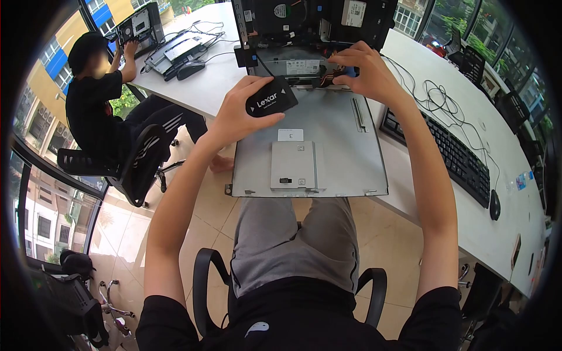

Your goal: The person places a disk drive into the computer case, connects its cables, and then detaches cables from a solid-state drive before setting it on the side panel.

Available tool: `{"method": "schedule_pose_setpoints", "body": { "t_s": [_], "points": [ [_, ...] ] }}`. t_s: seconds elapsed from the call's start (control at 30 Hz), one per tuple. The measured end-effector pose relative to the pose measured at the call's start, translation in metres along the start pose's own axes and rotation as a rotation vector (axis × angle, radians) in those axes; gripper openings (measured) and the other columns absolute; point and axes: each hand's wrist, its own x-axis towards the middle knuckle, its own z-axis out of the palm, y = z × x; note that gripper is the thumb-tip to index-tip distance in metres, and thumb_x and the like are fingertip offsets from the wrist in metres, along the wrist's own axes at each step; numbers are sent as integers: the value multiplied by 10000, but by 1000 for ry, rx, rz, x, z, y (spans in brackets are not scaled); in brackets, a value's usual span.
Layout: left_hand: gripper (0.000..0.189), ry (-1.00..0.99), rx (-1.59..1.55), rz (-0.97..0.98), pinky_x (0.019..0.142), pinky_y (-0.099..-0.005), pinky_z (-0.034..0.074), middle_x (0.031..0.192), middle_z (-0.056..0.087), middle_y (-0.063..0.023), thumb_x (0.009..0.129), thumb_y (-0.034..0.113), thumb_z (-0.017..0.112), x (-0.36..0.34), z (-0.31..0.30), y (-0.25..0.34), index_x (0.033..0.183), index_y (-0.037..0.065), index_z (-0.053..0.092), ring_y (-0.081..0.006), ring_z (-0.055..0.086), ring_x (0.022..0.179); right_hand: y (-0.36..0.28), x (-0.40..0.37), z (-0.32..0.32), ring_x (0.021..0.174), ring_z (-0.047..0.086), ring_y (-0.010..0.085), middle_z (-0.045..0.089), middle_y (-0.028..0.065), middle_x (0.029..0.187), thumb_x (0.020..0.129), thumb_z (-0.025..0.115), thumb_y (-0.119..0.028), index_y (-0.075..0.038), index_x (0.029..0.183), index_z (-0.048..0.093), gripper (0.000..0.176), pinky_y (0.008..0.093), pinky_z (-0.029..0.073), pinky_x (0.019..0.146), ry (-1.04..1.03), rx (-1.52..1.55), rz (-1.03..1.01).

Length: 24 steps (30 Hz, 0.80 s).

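Observation:
A black Lexar solid-state drive (270,100) is gripped along its edges by my left hand (241,110), tilted with its printed face toward me. It hovers over the front part of an opened desktop computer case (328,35). My right hand (367,73) is at the case opening on the right, thumb and fingers curled round a cable (328,78) among dark and coloured wires; a bit of blue shows behind the fingers. Below the hands the flat metal side panel (339,158) reaches out over my lap, bearing a small label marked 3 (290,135).
A black keyboard (448,155) and a mouse (495,205) lie on the white table (497,245) to the right, with tangled cables (442,96) behind. A seated person (96,96) handles another computer (140,29) at the left. A small bottle (523,180) lies far right.

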Motion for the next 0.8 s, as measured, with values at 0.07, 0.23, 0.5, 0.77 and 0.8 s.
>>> {"method": "schedule_pose_setpoints", "body": {
  "t_s": [0.07, 0.23, 0.5, 0.77, 0.8],
  "points": [
    [777, -16, -30, -32, 1087, -354, 508, 1354, 668, -149, 803, 256, 935, -3, 3, -5, 1464, -16, 632, -247, 653, 1247, -1, -1, -10, 1274, 596, 242, 749, 45, 1342, 898, 851, -361, -163, 1278, 813, 430, 448, 496, 1094, -35, 117, 76],
    [788, -35, -48, -78, 1071, -355, 505, 1395, 681, -152, 830, 287, 926, -5, 5, -9, 1494, 1, 613, -224, 649, 1276, -15, 4, -32, 1305, 617, 294, 756, 111, 1336, 927, 832, -428, -98, 1243, 817, 457, 451, 517, 1093, -77, 191, 209],
    [858, -81, -167, -164, 1085, -362, 490, 1422, 694, -166, 845, 291, 925, -4, 12, -18, 1565, 10, 553, -210, 649, 1279, -16, 3, 17, 1268, 621, 304, 769, 139, 1283, 975, 790, -338, -31, 1241, 798, 407, 462, 519, 1059, 31, 69, 128],
    [862, 90, -455, -201, 1041, -341, 536, 1338, 729, -176, 829, 321, 933, -3, 22, -41, 1523, -46, 579, -190, 676, 1120, -28, 4, 32, 1155, 636, 311, 755, 132, 1072, 973, 788, -220, -90, 1222, 822, 283, 450, 531, 1016, 55, 1, 98],
    [862, 96, -460, -202, 1044, -342, 534, 1336, 731, -179, 828, 323, 932, -3, 23, -42, 1520, -51, 581, -191, 679, 1121, -26, 5, 34, 1125, 640, 295, 746, 125, 1044, 974, 786, -211, -97, 1215, 825, 269, 439, 535, 989, 88, 42, 84]
  ]
}}
